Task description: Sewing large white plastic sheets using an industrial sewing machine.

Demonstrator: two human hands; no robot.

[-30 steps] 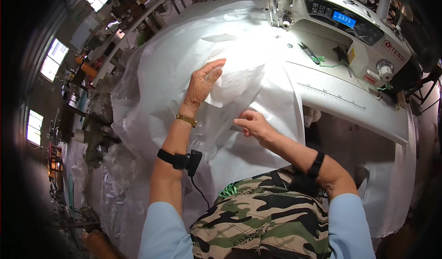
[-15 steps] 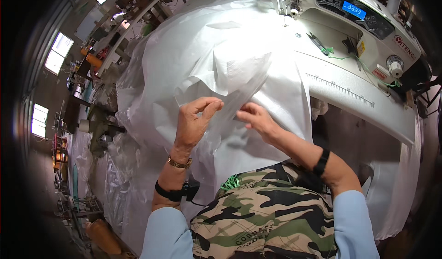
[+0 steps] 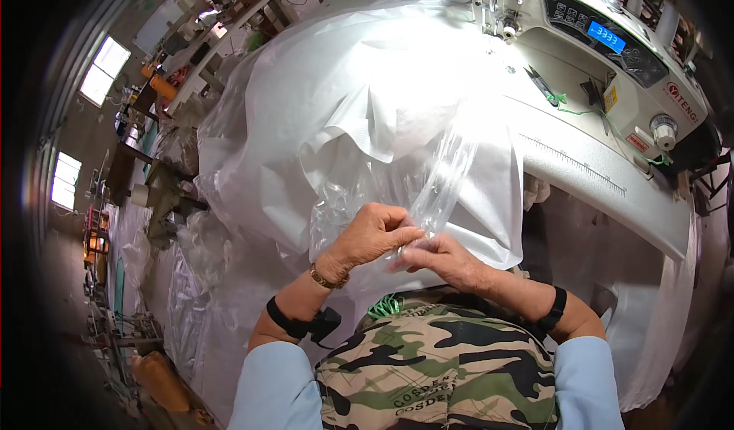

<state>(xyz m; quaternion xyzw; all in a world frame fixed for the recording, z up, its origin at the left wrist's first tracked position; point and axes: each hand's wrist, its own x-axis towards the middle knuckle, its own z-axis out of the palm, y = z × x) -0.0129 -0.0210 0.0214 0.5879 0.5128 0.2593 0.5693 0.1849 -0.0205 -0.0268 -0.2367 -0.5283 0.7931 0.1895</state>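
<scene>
left hand pinched film, right hand alongside, its grip too blurred to tell, fabric beyond, machine far right

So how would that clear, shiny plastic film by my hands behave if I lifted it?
The clear, shiny plastic film would probably flop, given its loose creases. It looks light, being thin enough to see through. Its glossy surface may feel slippery.

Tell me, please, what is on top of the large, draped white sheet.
Crinkled clear plastic film lies over part of the white sheet, its near end at the left hand and blurred right hand. What lies beneath the sheet is covered and cannot be seen.
</scene>
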